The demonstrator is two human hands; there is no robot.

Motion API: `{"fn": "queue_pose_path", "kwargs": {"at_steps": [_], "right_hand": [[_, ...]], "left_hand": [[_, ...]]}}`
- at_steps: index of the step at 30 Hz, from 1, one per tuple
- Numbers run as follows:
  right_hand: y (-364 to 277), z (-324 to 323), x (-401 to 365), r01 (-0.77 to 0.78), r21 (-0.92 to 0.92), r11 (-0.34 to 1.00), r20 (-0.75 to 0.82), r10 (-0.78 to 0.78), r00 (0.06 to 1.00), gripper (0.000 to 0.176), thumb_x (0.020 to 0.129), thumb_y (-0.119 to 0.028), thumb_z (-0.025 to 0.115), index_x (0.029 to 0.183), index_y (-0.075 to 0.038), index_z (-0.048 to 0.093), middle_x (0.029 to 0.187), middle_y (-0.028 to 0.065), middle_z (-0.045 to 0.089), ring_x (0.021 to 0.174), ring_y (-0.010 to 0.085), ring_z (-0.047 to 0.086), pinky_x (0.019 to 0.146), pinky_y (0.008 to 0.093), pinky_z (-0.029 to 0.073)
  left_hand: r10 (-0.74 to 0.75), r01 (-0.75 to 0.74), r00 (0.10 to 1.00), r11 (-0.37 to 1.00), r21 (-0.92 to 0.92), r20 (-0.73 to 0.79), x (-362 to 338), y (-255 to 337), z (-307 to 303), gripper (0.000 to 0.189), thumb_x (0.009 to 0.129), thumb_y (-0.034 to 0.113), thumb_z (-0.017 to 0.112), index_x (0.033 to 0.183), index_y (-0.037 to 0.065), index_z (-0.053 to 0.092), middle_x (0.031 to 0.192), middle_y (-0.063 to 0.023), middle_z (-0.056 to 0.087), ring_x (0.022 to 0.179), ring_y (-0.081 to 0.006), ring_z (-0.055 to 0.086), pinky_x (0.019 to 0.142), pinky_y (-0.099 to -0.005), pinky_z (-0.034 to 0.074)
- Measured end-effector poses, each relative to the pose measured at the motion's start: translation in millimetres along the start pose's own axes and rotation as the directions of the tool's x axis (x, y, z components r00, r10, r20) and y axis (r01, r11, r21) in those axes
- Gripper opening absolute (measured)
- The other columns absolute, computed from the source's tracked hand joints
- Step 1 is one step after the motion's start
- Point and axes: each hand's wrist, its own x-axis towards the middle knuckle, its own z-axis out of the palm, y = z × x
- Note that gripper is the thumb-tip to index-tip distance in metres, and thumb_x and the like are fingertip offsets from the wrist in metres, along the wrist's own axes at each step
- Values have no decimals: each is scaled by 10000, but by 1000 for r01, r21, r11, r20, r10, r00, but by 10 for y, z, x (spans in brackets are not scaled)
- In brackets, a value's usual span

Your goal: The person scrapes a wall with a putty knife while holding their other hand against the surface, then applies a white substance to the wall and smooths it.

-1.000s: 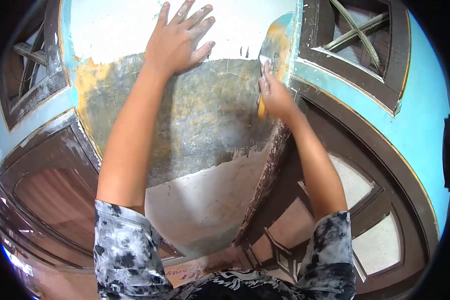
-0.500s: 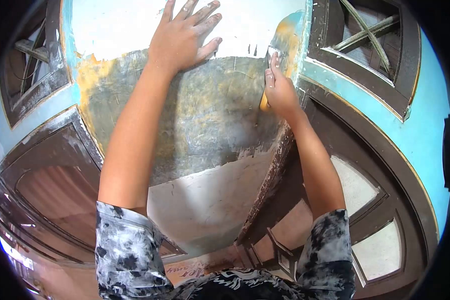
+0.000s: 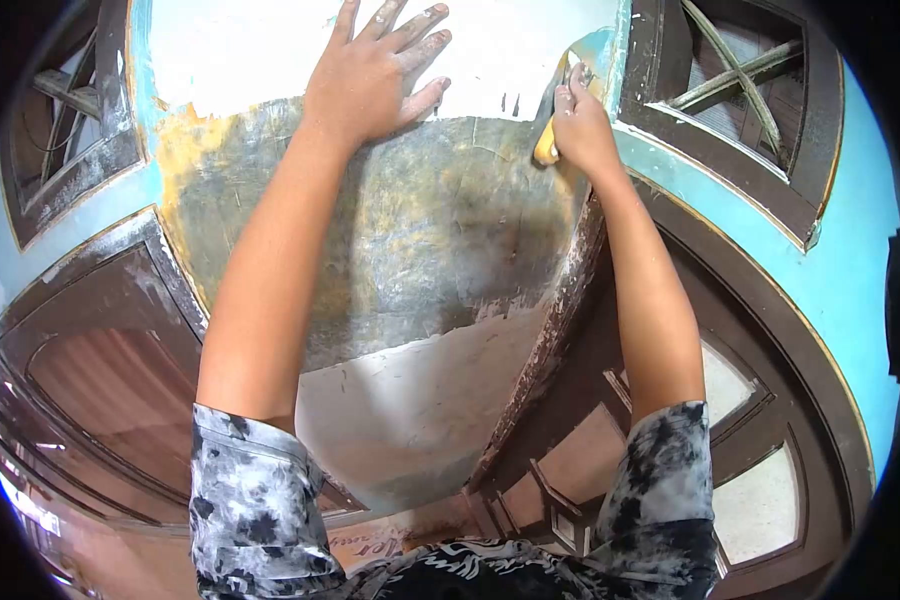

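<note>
Upper right, my right hand wraps a scraper I'd draw flat, my empty left hand splayed on the wall, upper centre.

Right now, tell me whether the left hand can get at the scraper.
Probably yes: the left hand is spread on the wall, holding nothing, and only wall shows between it and the scraper, though the right hand holds that.
</note>
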Motion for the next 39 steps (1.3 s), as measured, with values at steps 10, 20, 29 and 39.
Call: {"fn": "queue_pose_path", "kwargs": {"at_steps": [10, 20, 29, 39], "right_hand": [[-300, -287, 289, -234, 226, 946, 17, 236, 972, 450, 1051, -238, 442, 1323, 107, 538, 807, 233, 699, 532, 258, 682, 597, 388, 560], [-59, 130, -938, -34, -23, 999, 174, 37, 984, 579, 1068, -229, 423, 1611, -70, 301, 867, 301, 672, 842, 474, 670, 780, 518, 515], [-64, 240, -1138, -43, -48, 998, 172, 51, 984, 569, 1065, -280, 438, 1594, -84, 360, 711, 250, 648, 731, 475, 651, 720, 543, 509], [-91, 212, -923, -42, 38, 998, 134, 37, 990, 590, 1054, -260, 439, 1591, -36, 341, 869, 254, 696, 849, 472, 666, 793, 530, 501]], "left_hand": [[-3, 3, 1000, 1000, 10, -4, 7, 8, 1, 507, 912, 434, 646, 1304, 114, 680, 1508, -72, 565, 1485, -346, 406, 1205, -663, 248], [-10, 10, 1000, 1000, 22, -6, -13, 31, 13, 507, 907, 421, 648, 1313, 118, 681, 1518, -62, 560, 1494, -340, 393, 1220, -653, 229], [-14, 14, 1000, 1000, -17, -23, -8, 37, -5, 486, 893, 403, 668, 1276, 105, 699, 1501, -65, 577, 1478, -342, 416, 1211, -651, 246], [4, -3, 999, 1000, 15, -41, -25, 22, 19, 472, 890, 397, 673, 1259, 106, 703, 1497, -63, 580, 1476, -344, 420, 1204, -655, 253]]}}
